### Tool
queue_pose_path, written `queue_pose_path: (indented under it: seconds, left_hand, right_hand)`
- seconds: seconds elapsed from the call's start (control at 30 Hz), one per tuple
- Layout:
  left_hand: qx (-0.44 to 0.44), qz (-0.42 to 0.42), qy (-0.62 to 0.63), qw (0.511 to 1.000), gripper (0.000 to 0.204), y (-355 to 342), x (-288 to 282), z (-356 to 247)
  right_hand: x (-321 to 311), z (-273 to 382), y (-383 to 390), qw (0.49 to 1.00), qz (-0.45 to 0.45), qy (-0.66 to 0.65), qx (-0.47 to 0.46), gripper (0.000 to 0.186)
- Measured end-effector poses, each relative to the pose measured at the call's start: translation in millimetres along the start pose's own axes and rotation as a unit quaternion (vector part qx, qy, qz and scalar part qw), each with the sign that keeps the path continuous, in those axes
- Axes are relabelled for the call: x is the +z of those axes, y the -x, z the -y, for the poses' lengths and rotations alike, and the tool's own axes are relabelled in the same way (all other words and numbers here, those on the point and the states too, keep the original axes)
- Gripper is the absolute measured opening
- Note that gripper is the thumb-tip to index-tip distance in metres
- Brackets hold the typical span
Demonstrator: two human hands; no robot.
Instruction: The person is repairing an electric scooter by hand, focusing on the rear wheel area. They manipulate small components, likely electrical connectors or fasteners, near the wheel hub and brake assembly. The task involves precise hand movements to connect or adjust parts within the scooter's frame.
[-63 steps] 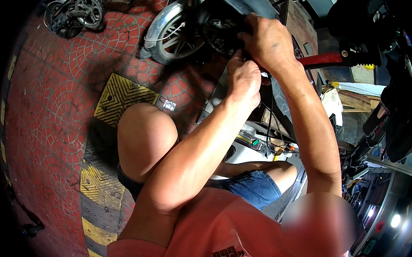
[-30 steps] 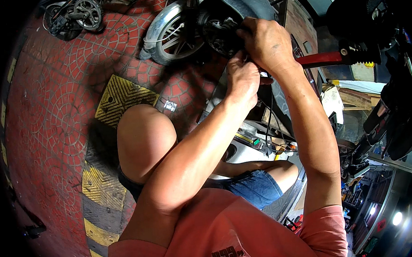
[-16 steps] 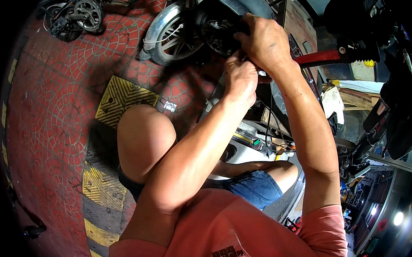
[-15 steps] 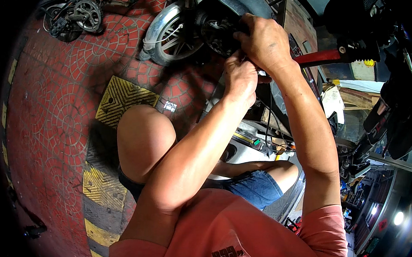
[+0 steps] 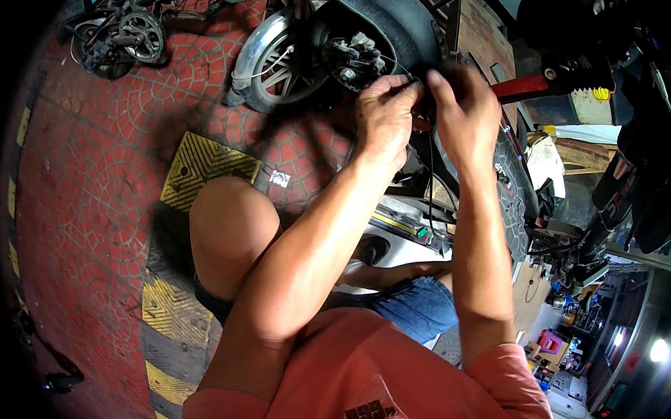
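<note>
My left hand [image 5: 382,121] is closed, thumb and forefinger pinched on something small and dark that I cannot make out, just below the exposed brake mechanism [image 5: 359,55] of a small vehicle. My right hand [image 5: 466,118] is right beside it, motion-blurred, thumb raised; what it holds, if anything, is unclear. A dark, curved mudguard [image 5: 402,27] arches above the mechanism, and a silver-rimmed wheel [image 5: 258,59] stands to its left. A black cable [image 5: 430,183] hangs down between my forearms.
Bicycle cranks and chainrings [image 5: 137,38] lie at the upper left on red tiles [image 5: 86,168]. Yellow-black ramp blocks [image 5: 206,166] are beside my left knee. A red bar [image 5: 521,85] with a yellow spring is at right, among dark vehicle parts [image 5: 612,197], boards and shelving.
My right hand has come down and to the right, away from the hub, uncovering the brake mechanism. My left hand has shifted slightly left and stays pinched. The view has shifted a little.
</note>
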State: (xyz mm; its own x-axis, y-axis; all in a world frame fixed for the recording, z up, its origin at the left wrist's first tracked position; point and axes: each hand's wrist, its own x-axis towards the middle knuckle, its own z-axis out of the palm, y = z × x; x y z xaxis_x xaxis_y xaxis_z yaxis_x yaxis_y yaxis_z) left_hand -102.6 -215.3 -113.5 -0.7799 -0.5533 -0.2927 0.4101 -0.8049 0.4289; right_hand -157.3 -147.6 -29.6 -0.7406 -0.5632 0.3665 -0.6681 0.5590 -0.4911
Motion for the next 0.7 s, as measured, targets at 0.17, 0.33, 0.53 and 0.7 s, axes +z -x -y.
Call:
queue_pose_path:
  seconds: [0.17, 0.33, 0.53, 0.7]
  left_hand:
    - [-0.009, 0.009, -0.039, 0.999, 0.015, 4.1, -0.9, -5.9]
    - [-0.002, 0.032, -0.123, 0.992, 0.017, -1.0, -11.1, -16.6]
    - [0.318, 0.071, -0.647, 0.689, 0.014, -19.1, -49.4, -85.3]
    - [0.487, 0.187, -0.723, 0.453, 0.021, -27.8, -32.3, -133.3]
  right_hand:
    - [6.1, -32.5, 94.4, 0.916, 0.028, -0.343, 0.206, 0.011]
    - [11.5, -42.1, 93.5, 0.958, -0.001, -0.240, 0.159, 0.007]
    - [-9.8, -41.8, 76.8, 0.980, 0.042, -0.134, 0.143, 0.013]
    - [-8.4, -35.2, 56.8, 0.986, 0.069, -0.124, 0.085, 0.027]
